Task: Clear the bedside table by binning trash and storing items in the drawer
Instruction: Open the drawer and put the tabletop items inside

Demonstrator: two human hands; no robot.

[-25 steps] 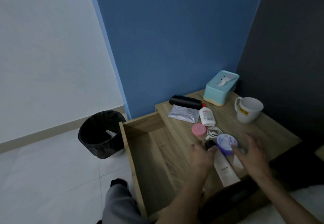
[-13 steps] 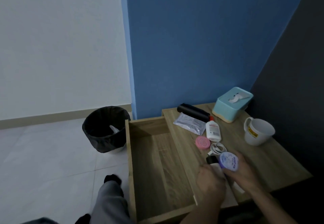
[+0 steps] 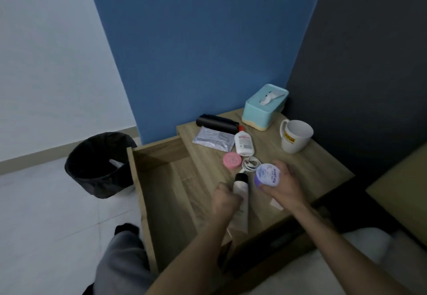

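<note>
My left hand (image 3: 225, 199) grips a white tube with a black cap (image 3: 241, 193) at the front left edge of the wooden bedside table (image 3: 312, 165). My right hand (image 3: 283, 185) holds a purple round tub (image 3: 267, 175), lifted a little off the tabletop. The open wooden drawer (image 3: 166, 193) sticks out to the left, below the tabletop, with nothing in it. On the table lie a pink round tin (image 3: 231, 160), a coiled white cable (image 3: 250, 163), a small white bottle with a red cap (image 3: 243, 143), a silver sachet (image 3: 213, 141) and a black cylinder (image 3: 217, 121).
A teal tissue box (image 3: 264, 106) and a white mug (image 3: 295, 136) stand at the back right. A black-lined bin (image 3: 100, 164) sits on the floor, left of the drawer. My grey-trousered leg (image 3: 122, 264) is in front of the drawer. White bedding (image 3: 360, 257) lies at lower right.
Both hands reached in and closed: the left took hold of the white tube, the right picked up the purple tub. The camera view shifted closer and to the left.
</note>
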